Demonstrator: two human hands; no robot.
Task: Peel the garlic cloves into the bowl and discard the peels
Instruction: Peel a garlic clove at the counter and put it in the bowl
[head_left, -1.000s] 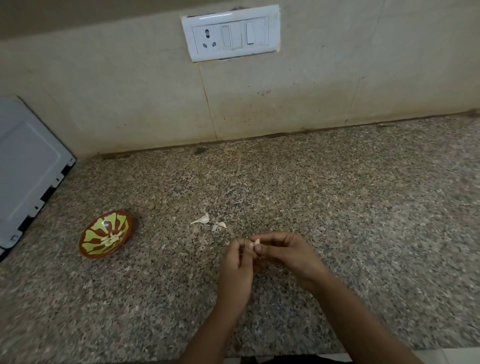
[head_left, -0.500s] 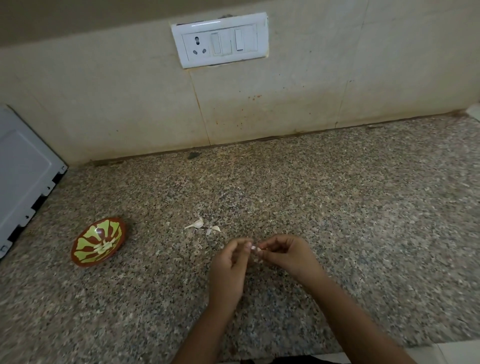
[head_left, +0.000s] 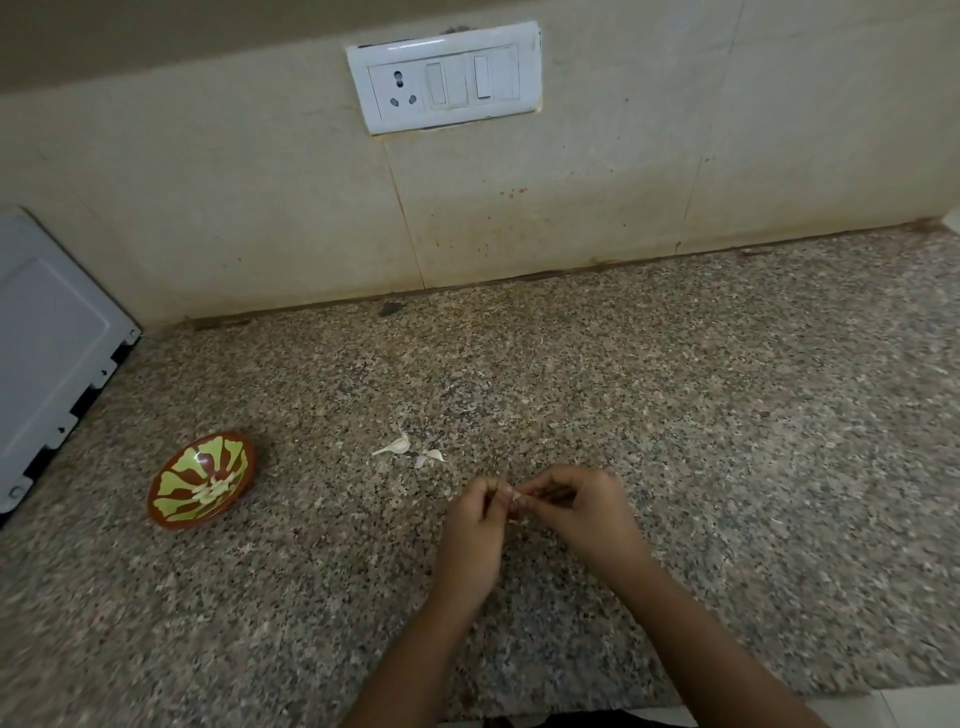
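Over granite counter (head_left: 675, 415), tiled wall (head_left: 260, 208) behind, left hand (head_left: 470, 535) and right hand (head_left: 576, 514) pinching garlic clove (head_left: 516, 497)

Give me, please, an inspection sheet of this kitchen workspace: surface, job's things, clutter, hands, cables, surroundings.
Surface: speckled granite counter, with small pale flecks.
Job's things: patterned bowl at the left with pale peeled cloves inside; one garlic clove between the hands.
Clutter: two pale garlic pieces on the counter just beyond the hands; cannot tell whether clove or peel.
Hands: left hand and right hand both pinch the garlic clove.
Cables: nothing seen.
Surroundings: tiled wall with a white socket plate; grey appliance panel at the far left.
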